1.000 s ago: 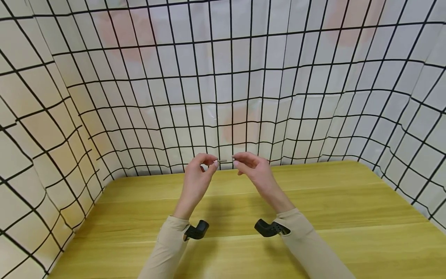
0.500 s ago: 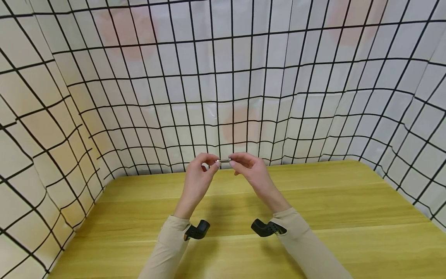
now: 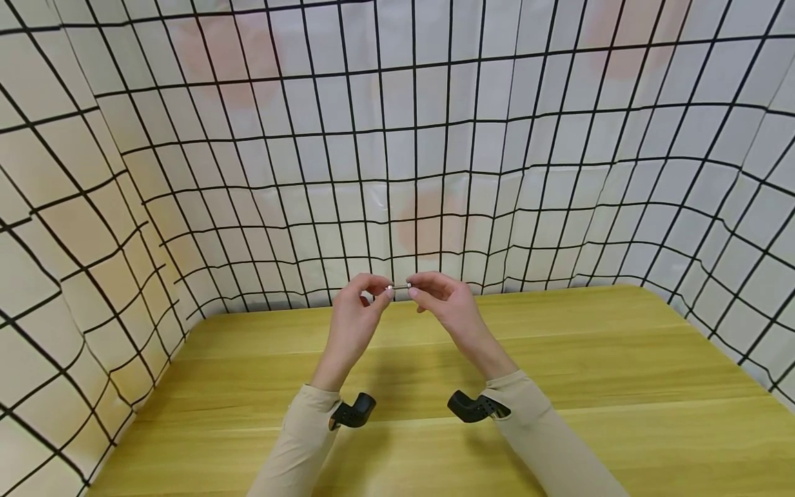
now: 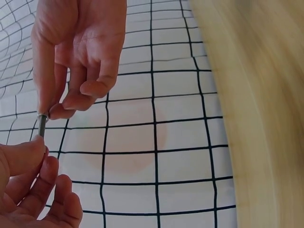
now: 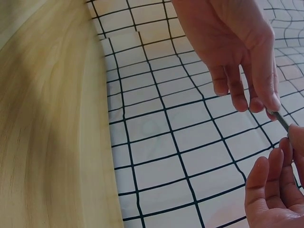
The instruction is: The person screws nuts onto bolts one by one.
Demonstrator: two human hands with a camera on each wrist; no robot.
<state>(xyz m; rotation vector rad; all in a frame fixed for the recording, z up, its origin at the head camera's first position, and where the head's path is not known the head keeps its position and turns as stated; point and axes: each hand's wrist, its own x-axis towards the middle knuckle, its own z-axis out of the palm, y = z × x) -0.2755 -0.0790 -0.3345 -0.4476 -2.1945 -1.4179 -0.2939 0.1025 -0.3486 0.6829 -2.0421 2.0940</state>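
Between my two hands, above the back edge of the table, runs a thin silver threaded bolt [image 3: 400, 286]. My left hand [image 3: 354, 312] pinches its left end between thumb and index finger; the bolt's thread [image 5: 281, 120] shows in the right wrist view. My right hand [image 3: 453, 302] pinches a small silver ring-shaped piece, like a nut [image 4: 43, 115], at the bolt's other end. Fingertips hide most of this piece, and I cannot tell whether it is on the thread. The other fingers of both hands are loosely bent.
A yellowish wood-grain table [image 3: 397, 442] lies below the hands. White sheeting with a black grid [image 3: 397, 159] stands behind it and at both sides. Each sleeve cuff carries a black wrist mount [image 3: 354, 411].
My right hand has moved left, bringing the nut-like piece from a gap away up to the bolt's end. My left hand has hardly moved. Over the last half second little differs.
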